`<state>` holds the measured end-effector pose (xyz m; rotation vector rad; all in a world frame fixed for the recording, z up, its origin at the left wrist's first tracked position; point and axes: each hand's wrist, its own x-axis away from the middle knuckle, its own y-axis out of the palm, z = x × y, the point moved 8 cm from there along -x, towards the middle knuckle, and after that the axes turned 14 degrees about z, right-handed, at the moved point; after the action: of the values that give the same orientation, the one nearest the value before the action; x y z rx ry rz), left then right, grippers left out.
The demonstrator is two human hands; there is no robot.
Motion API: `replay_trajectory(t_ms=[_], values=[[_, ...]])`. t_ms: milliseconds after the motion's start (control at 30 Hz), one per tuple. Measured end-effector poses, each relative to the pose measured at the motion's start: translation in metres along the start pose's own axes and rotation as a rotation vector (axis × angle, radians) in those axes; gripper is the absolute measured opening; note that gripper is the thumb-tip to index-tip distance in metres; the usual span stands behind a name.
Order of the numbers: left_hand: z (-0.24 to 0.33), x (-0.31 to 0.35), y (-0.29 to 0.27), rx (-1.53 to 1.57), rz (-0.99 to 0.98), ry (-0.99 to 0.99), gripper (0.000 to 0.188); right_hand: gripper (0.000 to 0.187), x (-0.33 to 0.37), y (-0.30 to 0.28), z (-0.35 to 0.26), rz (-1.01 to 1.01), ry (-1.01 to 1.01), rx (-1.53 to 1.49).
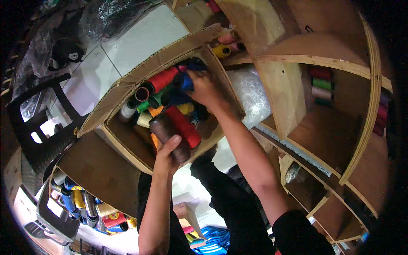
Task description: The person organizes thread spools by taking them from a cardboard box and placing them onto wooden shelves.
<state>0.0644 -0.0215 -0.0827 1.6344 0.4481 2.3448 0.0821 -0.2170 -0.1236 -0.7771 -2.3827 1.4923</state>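
Observation:
An open cardboard box [127, 157] in front of me holds several thread spools in mixed colours. My left hand [166, 159] is closed around a dark brown thread spool [163, 131], tilted over the box's near side. Beside it lies a red thread spool [182, 125]. At the box's far right, my right hand [204, 89] has its fingers curled at a blue thread spool [183, 80]; part of its grip is hidden. Another red spool [162, 80] lies left of that hand, with green spools [158, 100] below it and a white one [128, 109] at the left.
Wooden shelving [293, 97] fills the right side, with a few spools [321, 85] in one compartment. Clear plastic wrap [250, 91] sits between box and shelf. At lower left are more thread spools [89, 204] and a black plastic chair [46, 123]. A smaller carton [185, 212] stands below.

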Motion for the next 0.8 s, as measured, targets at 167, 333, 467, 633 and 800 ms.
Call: replay_trajectory(t_ms=[167, 333, 467, 633, 800], values=[[-0.001, -0.002, -0.02, -0.051, 0.03, 0.026, 0.06, 0.067, 0.056, -0.081, -0.005, -0.211, 0.639, -0.693], [-0.007, -0.001, -0.01, -0.023, -0.032, -0.001, 0.056, 0.052, 0.115, -0.21, 0.067, -0.128, 1.286, -1.532], [-0.019, -0.001, -0.011, 0.005, -0.056, -0.17, 0.063, 0.05, 0.082, -0.249, 0.12, 0.169, 1.37, -1.555], [-0.024, 0.003, -0.004, 0.014, -0.052, -0.07, 0.062, 0.05, 0.018, -0.248, 0.148, 0.34, 1.28, -1.506], [-0.028, 0.005, -0.004, 0.011, -0.073, -0.061, 0.064, 0.029, 0.006, -0.246, 0.165, 0.377, 1.179, -1.506]])
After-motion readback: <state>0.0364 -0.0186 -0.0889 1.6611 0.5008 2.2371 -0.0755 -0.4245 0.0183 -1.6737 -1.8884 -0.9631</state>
